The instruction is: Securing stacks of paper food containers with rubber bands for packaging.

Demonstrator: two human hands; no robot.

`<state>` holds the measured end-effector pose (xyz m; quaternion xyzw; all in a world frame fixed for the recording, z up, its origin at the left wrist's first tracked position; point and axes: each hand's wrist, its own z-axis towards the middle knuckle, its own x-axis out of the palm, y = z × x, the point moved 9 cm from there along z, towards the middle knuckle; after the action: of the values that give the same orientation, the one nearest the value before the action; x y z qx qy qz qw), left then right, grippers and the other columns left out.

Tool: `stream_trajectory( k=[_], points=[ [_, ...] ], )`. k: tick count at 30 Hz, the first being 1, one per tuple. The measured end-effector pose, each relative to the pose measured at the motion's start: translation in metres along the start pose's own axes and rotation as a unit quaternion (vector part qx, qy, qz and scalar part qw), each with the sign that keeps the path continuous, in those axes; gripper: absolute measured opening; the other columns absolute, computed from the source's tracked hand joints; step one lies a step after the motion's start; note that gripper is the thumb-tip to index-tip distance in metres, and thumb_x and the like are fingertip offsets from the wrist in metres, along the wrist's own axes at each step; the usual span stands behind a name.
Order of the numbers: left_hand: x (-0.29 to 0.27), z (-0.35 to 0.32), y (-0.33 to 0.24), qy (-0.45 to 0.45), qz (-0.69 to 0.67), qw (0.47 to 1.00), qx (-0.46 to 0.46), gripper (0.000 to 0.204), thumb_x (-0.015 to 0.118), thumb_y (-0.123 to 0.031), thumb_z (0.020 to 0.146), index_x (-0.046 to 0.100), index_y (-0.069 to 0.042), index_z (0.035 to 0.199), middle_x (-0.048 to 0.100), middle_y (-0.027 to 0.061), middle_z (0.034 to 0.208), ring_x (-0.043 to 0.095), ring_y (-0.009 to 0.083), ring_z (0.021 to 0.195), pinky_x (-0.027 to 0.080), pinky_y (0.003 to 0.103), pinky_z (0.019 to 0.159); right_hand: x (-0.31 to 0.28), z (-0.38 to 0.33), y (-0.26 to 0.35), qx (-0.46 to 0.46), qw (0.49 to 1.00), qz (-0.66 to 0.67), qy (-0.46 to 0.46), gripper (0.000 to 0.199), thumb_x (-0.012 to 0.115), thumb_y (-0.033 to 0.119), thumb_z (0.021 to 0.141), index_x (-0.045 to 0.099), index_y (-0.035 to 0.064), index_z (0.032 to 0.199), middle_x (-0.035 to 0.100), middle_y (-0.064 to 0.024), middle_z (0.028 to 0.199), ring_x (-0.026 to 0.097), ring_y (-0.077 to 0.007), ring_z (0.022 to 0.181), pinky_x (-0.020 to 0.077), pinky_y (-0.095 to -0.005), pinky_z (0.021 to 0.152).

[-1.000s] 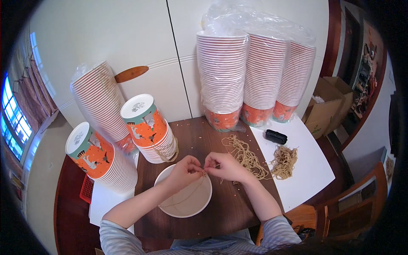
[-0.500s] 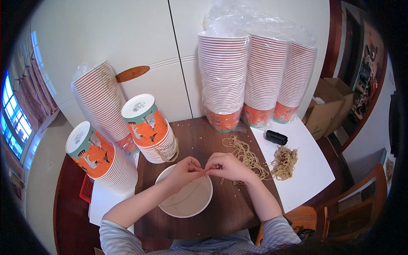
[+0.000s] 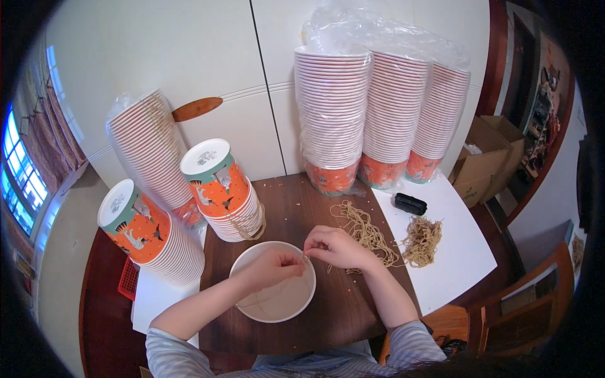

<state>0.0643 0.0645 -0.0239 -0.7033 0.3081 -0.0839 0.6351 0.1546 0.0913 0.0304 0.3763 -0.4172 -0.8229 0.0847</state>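
A white paper bucket (image 3: 310, 296) stands mouth up near the front of the brown table. Over its far rim, my right hand (image 3: 334, 246) pinches a thin tan string (image 3: 305, 258) between thumb and finger. My left hand (image 3: 277, 268) hangs above the bucket's opening, lower and to the left; its curled fingers close near the same strand, though its exact grip is hard to see. More of the string lies in loops inside the bucket. A loose bundle of tan strings (image 3: 365, 233) lies just past my right hand.
A second string heap (image 3: 422, 242) and a black case (image 3: 410, 203) lie on the white board at right. Orange bucket stacks stand inverted at left (image 3: 135, 233) and behind the bucket (image 3: 217, 189), string draped on the latter. Plastic-wrapped bucket stacks (image 3: 333, 113) stand against the wall.
My left hand has come away from the right fingertips, moving slightly down and left over the bucket. The right hand stays almost in place, still pinching the string.
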Motion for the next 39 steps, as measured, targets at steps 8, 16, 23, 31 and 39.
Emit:
stream_trajectory(
  k=[8, 16, 23, 31, 39],
  points=[
    [-0.033, -0.001, -0.017, -0.102, 0.054, 0.993, -0.002, 0.015, 0.055, -0.014, 0.082, 0.061, -0.001, 0.085, 0.057, 0.0004, 0.069, 0.048, 0.0056, 0.062, 0.04, 0.021, 0.057, 0.001, 0.001, -0.001, 0.007, 1.0, 0.006, -0.004, 0.009, 0.06, 0.009, 0.076, 0.058, 0.0025, 0.083, 0.058, -0.0051, 0.074, 0.056, -0.0136, 0.064, 0.0442, -0.0259, 0.058],
    [-0.048, -0.003, -0.036, -0.171, 0.177, 0.967, 0.06, 0.016, 0.058, -0.017, 0.079, 0.061, -0.003, 0.085, 0.056, 0.0031, 0.065, 0.046, 0.0067, 0.057, 0.039, 0.023, 0.052, 0.003, -0.001, -0.011, 0.072, 0.994, 0.086, -0.002, 0.009, 0.059, 0.01, 0.079, 0.057, 0.0027, 0.083, 0.058, -0.0012, 0.066, 0.053, -0.006, 0.061, 0.0422, -0.0216, 0.054],
    [-0.044, -0.019, -0.07, -0.271, 0.344, 0.88, 0.185, 0.015, 0.063, -0.016, 0.072, 0.059, -0.003, 0.079, 0.055, 0.0081, 0.069, 0.053, 0.0192, 0.058, 0.042, 0.029, 0.052, 0.001, 0.001, -0.01, 0.062, 0.995, 0.081, -0.02, 0.008, 0.059, 0.009, 0.079, 0.057, 0.0023, 0.083, 0.056, -0.0008, 0.064, 0.051, -0.0051, 0.059, 0.0408, -0.0209, 0.053],
    [-0.006, -0.031, -0.072, -0.2, 0.36, 0.888, 0.206, 0.013, 0.063, -0.015, 0.072, 0.063, -0.007, 0.082, 0.059, 0.0077, 0.065, 0.057, 0.0217, 0.056, 0.045, 0.032, 0.052, -0.002, 0.001, -0.013, 0.07, 0.992, 0.087, -0.057, 0.009, 0.06, 0.01, 0.078, 0.058, 0.0022, 0.08, 0.054, 0.0001, 0.062, 0.049, -0.005, 0.057, 0.0402, -0.0207, 0.052],
    [-0.011, -0.018, -0.058, -0.223, 0.384, 0.888, 0.116, 0.018, 0.059, -0.022, 0.075, 0.065, -0.008, 0.085, 0.057, 0.0094, 0.06, 0.055, 0.0232, 0.053, 0.044, 0.033, 0.051, -0.002, 0.0, -0.014, 0.084, 0.991, 0.089, -0.059, 0.011, 0.06, 0.011, 0.078, 0.058, 0.0018, 0.082, 0.055, -0.0004, 0.065, 0.049, -0.0051, 0.059, 0.0412, -0.0211, 0.054]
  ],
)
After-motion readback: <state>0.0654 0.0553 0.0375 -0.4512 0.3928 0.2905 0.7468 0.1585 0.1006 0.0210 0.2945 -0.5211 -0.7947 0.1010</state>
